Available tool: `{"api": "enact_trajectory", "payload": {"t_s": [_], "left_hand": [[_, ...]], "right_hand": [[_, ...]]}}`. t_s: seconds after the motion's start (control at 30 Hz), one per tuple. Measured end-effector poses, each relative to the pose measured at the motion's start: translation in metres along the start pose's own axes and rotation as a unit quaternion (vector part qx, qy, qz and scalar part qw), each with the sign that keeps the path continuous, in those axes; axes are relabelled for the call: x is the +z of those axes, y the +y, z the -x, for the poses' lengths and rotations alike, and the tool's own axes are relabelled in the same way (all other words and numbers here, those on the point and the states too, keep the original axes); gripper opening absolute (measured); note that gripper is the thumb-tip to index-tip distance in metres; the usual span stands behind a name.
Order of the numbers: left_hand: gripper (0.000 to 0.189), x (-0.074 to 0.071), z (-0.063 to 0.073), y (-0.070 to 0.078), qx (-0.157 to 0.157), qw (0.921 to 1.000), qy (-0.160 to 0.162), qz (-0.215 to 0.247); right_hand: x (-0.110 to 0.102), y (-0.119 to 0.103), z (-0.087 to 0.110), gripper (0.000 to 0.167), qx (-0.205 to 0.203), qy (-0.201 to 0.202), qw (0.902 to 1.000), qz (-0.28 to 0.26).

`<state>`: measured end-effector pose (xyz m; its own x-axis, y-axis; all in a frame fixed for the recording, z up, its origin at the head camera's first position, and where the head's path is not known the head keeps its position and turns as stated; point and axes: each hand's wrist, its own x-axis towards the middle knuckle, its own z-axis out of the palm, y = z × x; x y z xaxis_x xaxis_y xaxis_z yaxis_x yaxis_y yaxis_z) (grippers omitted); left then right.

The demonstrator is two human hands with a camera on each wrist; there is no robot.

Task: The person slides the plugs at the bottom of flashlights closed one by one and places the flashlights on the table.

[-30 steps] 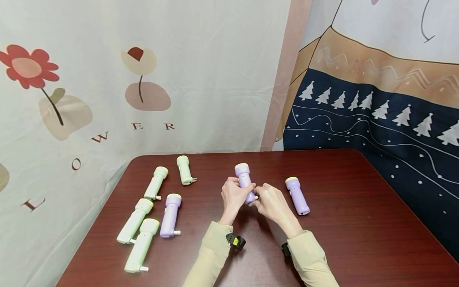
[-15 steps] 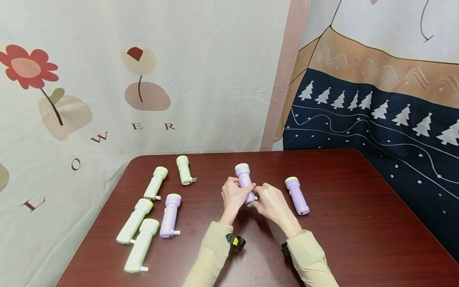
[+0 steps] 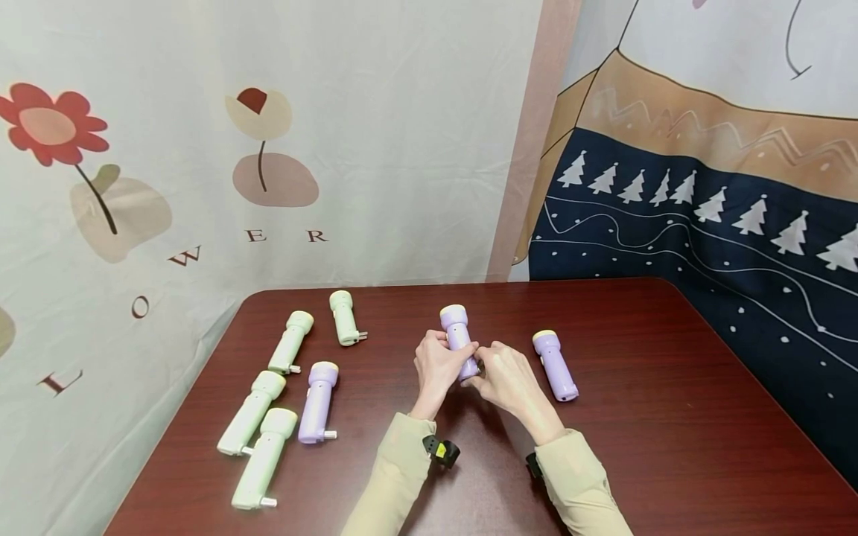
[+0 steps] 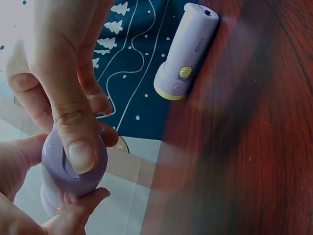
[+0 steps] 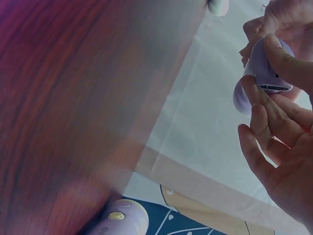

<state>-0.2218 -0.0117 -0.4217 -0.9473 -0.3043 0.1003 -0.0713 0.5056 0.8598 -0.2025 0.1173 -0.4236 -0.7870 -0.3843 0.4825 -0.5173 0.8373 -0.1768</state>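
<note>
Near the table's middle, my left hand (image 3: 439, 363) grips the body of a purple flashlight (image 3: 456, 327), its yellow-rimmed head tilted up and away. My right hand (image 3: 511, 378) pinches the flashlight's tail end, where a small plug folds out on similar ones. In the left wrist view, the right thumb (image 4: 82, 155) presses on the slotted tail of the flashlight (image 4: 51, 156). A dark slot shows at the flashlight's end (image 5: 274, 88) in the right wrist view, with right-hand fingers beneath it. Whether the plug is out is hidden by the fingers.
Another purple flashlight (image 3: 556, 368) lies right of my hands, no plug showing. To the left lie a purple flashlight (image 3: 318, 406) and several green flashlights (image 3: 264, 461), plugs sticking out. The dark red table (image 3: 670, 417) meets printed curtains (image 3: 402, 149) behind.
Both hands stay in place on the purple flashlight. The small pale plug tip seen beside the right fingers earlier is now less visible.
</note>
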Motion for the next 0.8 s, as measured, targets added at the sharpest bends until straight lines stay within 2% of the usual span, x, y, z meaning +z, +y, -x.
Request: {"api": "enact_trajectory", "payload": {"t_s": [0.8], "left_hand": [[0.048, 0.0027, 0.0001, 0.0004, 0.003, 1.0, 0.002, 0.002]], "right_hand": [[-0.0014, -0.0004, -0.0002, 0.032, 0.005, 0.009, 0.9999, 0.014]]}}
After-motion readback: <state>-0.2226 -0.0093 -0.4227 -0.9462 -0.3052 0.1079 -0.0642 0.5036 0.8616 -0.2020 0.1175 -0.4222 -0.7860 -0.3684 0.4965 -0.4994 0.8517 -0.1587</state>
